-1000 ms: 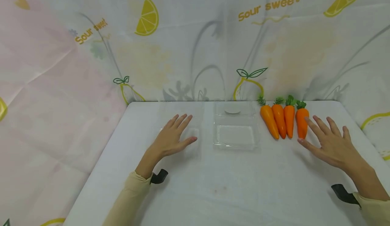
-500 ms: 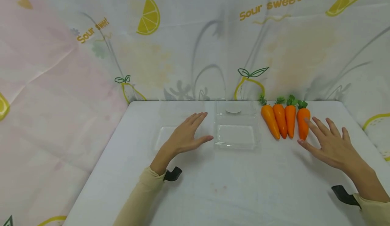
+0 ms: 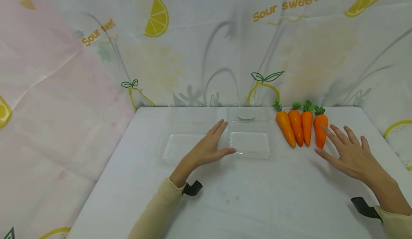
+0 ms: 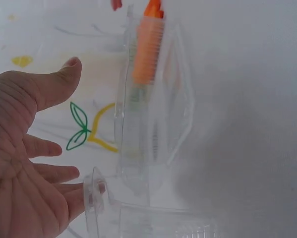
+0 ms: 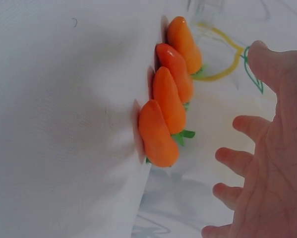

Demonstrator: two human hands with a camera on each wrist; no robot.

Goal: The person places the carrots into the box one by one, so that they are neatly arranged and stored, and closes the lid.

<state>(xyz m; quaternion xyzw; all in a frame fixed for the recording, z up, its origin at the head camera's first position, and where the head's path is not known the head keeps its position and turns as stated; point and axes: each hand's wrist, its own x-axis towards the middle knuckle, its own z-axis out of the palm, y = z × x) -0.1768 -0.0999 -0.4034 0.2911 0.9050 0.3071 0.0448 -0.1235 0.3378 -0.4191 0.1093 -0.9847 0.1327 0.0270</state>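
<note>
My left hand [image 3: 206, 151] hovers above the table between two clear plastic containers, its fingers extended and thumb spread, holding nothing. Beneath and left of it lies one clear container [image 3: 180, 146] with its lid raised at the back. The other clear container [image 3: 249, 142], also with lid up, is just right of its fingertips. My right hand [image 3: 351, 155] hangs spread beside the rightmost orange carrot [image 3: 320, 130], and the right wrist view shows a gap between that hand and the carrot [image 5: 158, 136]. Several carrots with green tops lie side by side right of the containers.
A white-covered table [image 3: 244, 203] holds everything. Behind it stands a cloth backdrop [image 3: 193, 53] printed with lemons and lettering, meeting the table's back edge close behind the containers and carrots.
My left hand has moved right, from over the left container toward the right one, its fingers still extended. The right hand, carrots and containers have stayed put.
</note>
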